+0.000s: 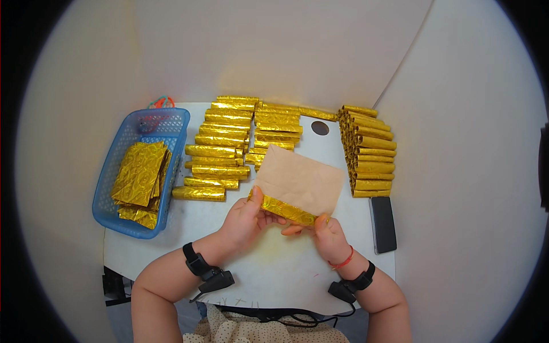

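Between my hands, over the middle of the table, is a sheet of gold foil paper (303,180), its plain tan back facing up. The near edge is turned over into a gold strip. My left hand (251,216) pinches the left end of that strip, thumb on top and fingers underneath. At the strip's right end my right hand (325,233) grips it the same way, its fingers partly hidden below the paper. Just beyond the sheet lie rows of gold paper rolls (217,140), some partly covered by it.
A blue plastic basket (103,197) with flat gold sheets (137,174) stands at the left. More gold rolls (373,151) are stacked at the right, with a dark phone (383,226) nearer me. The table has a round hole (320,128); pale walls (274,51) enclose it.
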Action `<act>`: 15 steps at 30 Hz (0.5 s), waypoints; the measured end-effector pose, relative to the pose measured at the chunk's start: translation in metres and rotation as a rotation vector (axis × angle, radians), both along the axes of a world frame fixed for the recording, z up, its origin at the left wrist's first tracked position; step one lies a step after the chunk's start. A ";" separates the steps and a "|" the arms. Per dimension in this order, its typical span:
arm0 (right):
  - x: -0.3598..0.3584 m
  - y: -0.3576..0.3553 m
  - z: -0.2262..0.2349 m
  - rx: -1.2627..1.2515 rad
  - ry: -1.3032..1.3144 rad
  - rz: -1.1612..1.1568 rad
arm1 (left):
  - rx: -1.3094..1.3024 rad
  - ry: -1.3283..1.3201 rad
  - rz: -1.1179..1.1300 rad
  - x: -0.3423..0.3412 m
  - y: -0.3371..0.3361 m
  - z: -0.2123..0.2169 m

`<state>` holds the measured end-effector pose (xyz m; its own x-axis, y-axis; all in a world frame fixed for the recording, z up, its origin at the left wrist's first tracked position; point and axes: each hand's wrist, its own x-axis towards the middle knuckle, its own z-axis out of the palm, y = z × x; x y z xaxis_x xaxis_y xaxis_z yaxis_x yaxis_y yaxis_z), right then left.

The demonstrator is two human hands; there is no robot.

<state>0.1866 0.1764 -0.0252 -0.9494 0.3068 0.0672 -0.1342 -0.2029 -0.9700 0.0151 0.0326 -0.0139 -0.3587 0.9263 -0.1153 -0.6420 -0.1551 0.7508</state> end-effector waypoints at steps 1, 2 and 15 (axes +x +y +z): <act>0.000 -0.001 0.003 0.096 -0.006 -0.008 | 0.017 -0.041 0.020 0.001 0.001 0.001; 0.000 0.000 0.003 0.097 -0.005 -0.007 | 0.033 -0.082 0.039 0.001 0.002 0.001; 0.006 0.043 -0.014 -0.345 0.049 -0.069 | -0.323 0.357 -0.278 -0.040 -0.009 0.001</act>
<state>0.1922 0.2194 -0.0394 -0.9239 0.3827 -0.0063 -0.2040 -0.5065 -0.8378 -0.0251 0.0237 -0.0124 -0.1748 0.9294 -0.3250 -0.3234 0.2576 0.9105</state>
